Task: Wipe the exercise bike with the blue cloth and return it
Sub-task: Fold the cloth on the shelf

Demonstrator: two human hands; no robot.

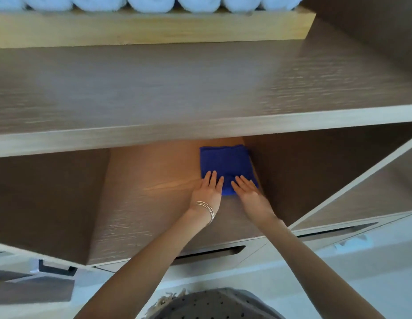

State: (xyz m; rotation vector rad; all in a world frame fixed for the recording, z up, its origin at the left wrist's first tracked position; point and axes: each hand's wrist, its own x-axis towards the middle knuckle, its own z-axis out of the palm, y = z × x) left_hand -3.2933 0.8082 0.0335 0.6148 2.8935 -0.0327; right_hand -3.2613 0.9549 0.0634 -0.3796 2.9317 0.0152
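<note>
The blue cloth [224, 163] lies folded flat on the lower wooden shelf [154, 185], under a warm light. My left hand [208, 191], with thin bangles on the wrist, rests flat with its fingertips on the cloth's near left corner. My right hand [250, 192] lies flat on the cloth's near right corner. Both hands have straight fingers pressed on the cloth, not curled around it. The exercise bike is not in view.
A wide wooden shelf board [200, 132] overhangs the compartment just above the cloth. Rolled white towels [154, 3] line the top shelf. Drawer fronts with slot handles [212, 250] sit below. Dark side panels [304, 171] close the compartment on both sides.
</note>
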